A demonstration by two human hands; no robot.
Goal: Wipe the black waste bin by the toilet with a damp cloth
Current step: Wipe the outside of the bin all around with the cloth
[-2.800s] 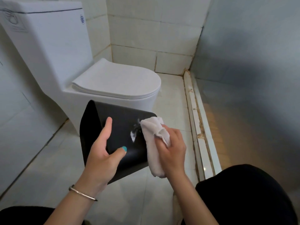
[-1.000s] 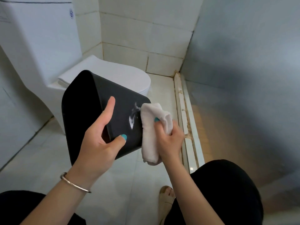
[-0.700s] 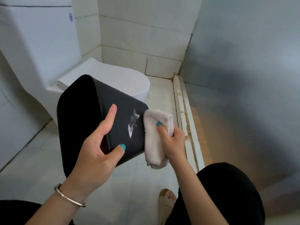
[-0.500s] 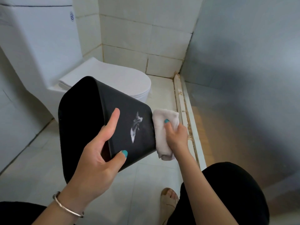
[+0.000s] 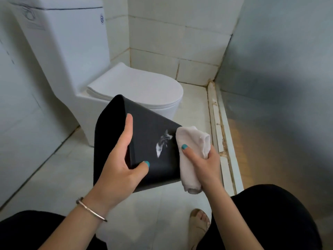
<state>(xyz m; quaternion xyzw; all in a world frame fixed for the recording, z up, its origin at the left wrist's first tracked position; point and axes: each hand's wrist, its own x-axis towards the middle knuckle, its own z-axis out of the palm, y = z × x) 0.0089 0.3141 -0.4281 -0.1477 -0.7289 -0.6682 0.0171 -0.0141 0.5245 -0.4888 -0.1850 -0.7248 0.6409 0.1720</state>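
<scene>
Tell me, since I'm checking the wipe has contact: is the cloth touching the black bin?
Touching. The head view shows the white cloth, gripped by the right hand, pressed against the black bin's far end, with no gap visible.

There is one view only, from the camera on my head, looking forward and steeply down over my own forearms and knees. It sits close above my hands, with the toilet [image 5: 126, 91] ahead on the left and the tiled floor [image 5: 54, 177] beneath.
</scene>
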